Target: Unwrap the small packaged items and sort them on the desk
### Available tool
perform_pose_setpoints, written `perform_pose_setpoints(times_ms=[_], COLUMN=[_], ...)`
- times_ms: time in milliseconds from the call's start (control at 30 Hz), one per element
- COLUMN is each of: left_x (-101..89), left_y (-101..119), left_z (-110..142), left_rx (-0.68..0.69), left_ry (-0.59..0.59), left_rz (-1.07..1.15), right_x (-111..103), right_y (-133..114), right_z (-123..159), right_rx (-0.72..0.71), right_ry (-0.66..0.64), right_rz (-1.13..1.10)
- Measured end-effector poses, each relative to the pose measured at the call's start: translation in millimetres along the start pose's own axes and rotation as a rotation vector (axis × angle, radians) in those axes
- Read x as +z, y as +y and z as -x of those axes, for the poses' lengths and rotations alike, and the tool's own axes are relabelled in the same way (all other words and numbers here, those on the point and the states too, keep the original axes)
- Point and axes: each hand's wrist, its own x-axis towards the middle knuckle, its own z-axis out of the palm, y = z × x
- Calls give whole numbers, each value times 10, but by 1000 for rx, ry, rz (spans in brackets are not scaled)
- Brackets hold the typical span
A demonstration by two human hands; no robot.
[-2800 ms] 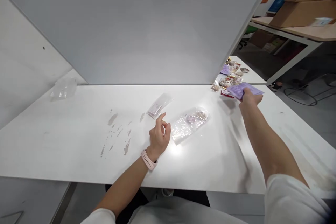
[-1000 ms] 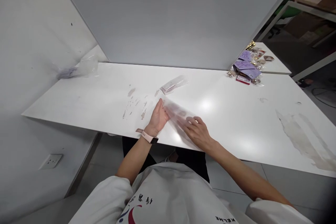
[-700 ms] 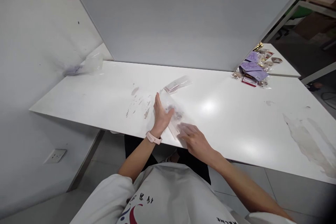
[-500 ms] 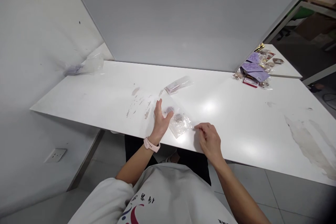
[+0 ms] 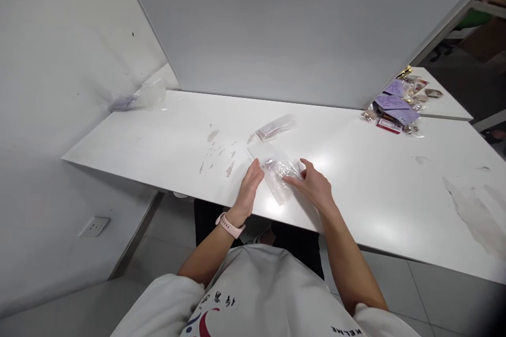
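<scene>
A clear plastic bag (image 5: 279, 172) with small items inside lies on the white table (image 5: 356, 168) near its front edge. My left hand (image 5: 251, 185), with a pink watch on the wrist, rests flat with fingers stretched out against the bag's left side. My right hand (image 5: 314, 185) lies on the bag's right end, its fingers curled down onto the plastic. Whether it grips the bag I cannot make out.
A second small clear packet (image 5: 275, 127) lies just behind the bag. A pile of purple cards and small wrapped items (image 5: 397, 108) sits at the far right. Another clear bag (image 5: 138, 99) lies at the far left corner. White partition walls stand behind and left.
My right hand came back from the pile at the far right to the clear bag, pulled off it for a moment, and now rests on its right end. The view shifted left and down.
</scene>
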Motion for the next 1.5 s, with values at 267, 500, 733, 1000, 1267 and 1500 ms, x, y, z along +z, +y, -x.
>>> perform_pose_setpoints(times_ms=[267,500,733,1000,1267,1500], left_x=[59,3,-190,-466,-356,-330], left_y=[-70,-2,81,99,500,539], left_z=[-100,-95,-71,-156,-108,-224], left_rx=[-24,-48,-47,65,54,40], left_ry=[-53,1,148,151,60,3], left_rz=[33,247,183,-306,-303,-347], right_x=[-86,-96,-54,280,167,-313], right_y=[266,-80,-409,-114,19,674], right_z=[1,246,582,168,159,196], right_rx=[41,-310,-949,-670,-533,5], right_ry=[174,668,-255,195,208,152], right_rz=[-285,-296,-134,286,159,-369])
